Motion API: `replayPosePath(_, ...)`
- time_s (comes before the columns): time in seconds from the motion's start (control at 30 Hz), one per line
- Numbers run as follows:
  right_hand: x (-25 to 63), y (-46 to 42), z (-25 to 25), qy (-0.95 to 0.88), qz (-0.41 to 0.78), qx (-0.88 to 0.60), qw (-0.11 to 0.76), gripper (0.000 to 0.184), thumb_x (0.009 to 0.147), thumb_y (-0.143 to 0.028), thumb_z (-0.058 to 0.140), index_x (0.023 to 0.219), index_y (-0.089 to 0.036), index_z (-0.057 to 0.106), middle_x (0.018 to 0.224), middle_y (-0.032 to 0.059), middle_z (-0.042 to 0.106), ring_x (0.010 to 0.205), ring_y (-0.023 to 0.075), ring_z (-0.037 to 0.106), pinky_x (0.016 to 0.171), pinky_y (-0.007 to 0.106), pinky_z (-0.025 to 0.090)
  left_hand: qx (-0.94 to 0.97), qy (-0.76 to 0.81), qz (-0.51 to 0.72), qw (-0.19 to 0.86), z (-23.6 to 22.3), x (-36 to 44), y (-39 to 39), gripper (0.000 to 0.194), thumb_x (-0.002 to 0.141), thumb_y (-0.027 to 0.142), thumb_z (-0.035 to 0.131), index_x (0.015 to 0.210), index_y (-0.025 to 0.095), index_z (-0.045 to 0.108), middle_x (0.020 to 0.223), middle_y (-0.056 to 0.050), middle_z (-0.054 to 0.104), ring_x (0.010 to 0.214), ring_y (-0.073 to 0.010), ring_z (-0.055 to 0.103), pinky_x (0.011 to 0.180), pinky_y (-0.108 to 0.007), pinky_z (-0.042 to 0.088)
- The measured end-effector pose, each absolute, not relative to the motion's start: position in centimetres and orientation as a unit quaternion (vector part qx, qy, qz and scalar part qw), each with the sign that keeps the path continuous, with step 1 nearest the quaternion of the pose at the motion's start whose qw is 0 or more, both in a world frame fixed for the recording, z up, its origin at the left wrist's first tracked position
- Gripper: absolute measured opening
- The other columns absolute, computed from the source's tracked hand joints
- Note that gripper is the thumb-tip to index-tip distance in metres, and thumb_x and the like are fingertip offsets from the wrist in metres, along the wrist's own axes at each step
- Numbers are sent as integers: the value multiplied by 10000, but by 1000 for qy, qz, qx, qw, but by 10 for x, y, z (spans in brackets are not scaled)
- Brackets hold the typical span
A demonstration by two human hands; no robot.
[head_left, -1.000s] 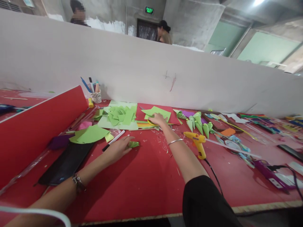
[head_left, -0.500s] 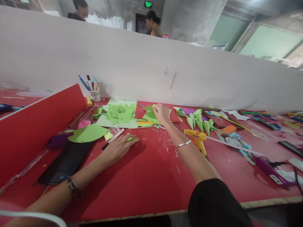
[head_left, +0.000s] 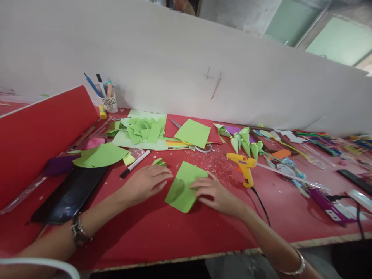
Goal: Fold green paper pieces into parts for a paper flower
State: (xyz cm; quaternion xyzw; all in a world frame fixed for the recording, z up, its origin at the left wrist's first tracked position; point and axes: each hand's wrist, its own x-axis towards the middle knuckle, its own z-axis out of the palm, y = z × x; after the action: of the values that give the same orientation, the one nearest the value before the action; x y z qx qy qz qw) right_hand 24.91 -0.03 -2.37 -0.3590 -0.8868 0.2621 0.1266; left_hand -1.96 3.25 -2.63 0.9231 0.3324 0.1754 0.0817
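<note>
A green paper sheet [head_left: 184,182], roughly square, lies in front of me at mid-table. My right hand [head_left: 215,192] grips it by its right edge, fingertips on top of the paper. My left hand [head_left: 148,183] hovers or rests just left of the sheet, fingers stretched out and holding nothing. Small folded green paper pieces [head_left: 159,162] lie right behind its fingers. Farther back, another green sheet [head_left: 194,132] covers part of a pair of scissors [head_left: 205,148] on a red sheet.
A yellow glue gun [head_left: 245,170] with a cord lies right of my right hand, near rolled green paper cones [head_left: 245,142]. Cut green pieces [head_left: 145,131] are heaped at back left. A marker [head_left: 135,164], a black phone [head_left: 69,195] and a pen cup [head_left: 109,104] stand left.
My right hand has come back from the rear paper stack with one green sheet. The left hand has shifted slightly off the small folded pieces, and the view has tilted down.
</note>
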Motion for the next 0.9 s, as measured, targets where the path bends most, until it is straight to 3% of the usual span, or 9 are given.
replayPosePath(0.17,265,-6,-26,-865,366,-329,97,118,844,-258,469,866,-235,583,1078,4,611,1085,148,481,1023,396,149,944,280,91,148,-32,2,24,460,847,369,430,1283,245,357,1326,-22,413,1204,-197,357,1024,-348,252)
replayPosePath(0.3,263,-6,-20,-859,360,-351,95,157,859,-301,447,818,-219,574,984,2,626,977,137,525,1001,383,153,943,287,58,158,-40,6,19,583,812,433,458,1329,250,262,1382,-19,322,1260,-234,266,1048,-416,173)
replayPosePath(0.43,243,-3,-21,-864,290,-401,97,236,882,-330,390,781,-186,547,805,8,606,814,138,527,905,376,235,938,299,54,170,-43,6,17,575,820,460,422,1330,257,252,1391,-10,304,1271,-232,243,1050,-426,153)
replayPosePath(0.6,223,4,-35,-879,221,-410,107,263,845,-396,440,749,-162,516,747,19,560,749,145,496,714,270,334,914,345,79,196,-43,12,14,466,880,476,259,1284,257,333,1339,5,391,1245,-196,290,1037,-400,196)
replayPosePath(0.73,220,8,-43,-882,179,-419,116,274,858,-387,412,738,-161,512,727,21,550,688,136,483,640,238,345,908,364,103,182,-46,19,9,606,793,591,360,1279,229,334,1317,-25,412,1223,-220,316,1036,-414,192)
replayPosePath(0.9,218,9,-49,-881,137,-436,122,240,851,-353,430,724,-167,514,705,15,563,660,136,488,604,232,341,907,374,103,163,-51,21,5,724,731,592,457,1301,178,291,1323,-65,398,1230,-234,303,1041,-413,178)
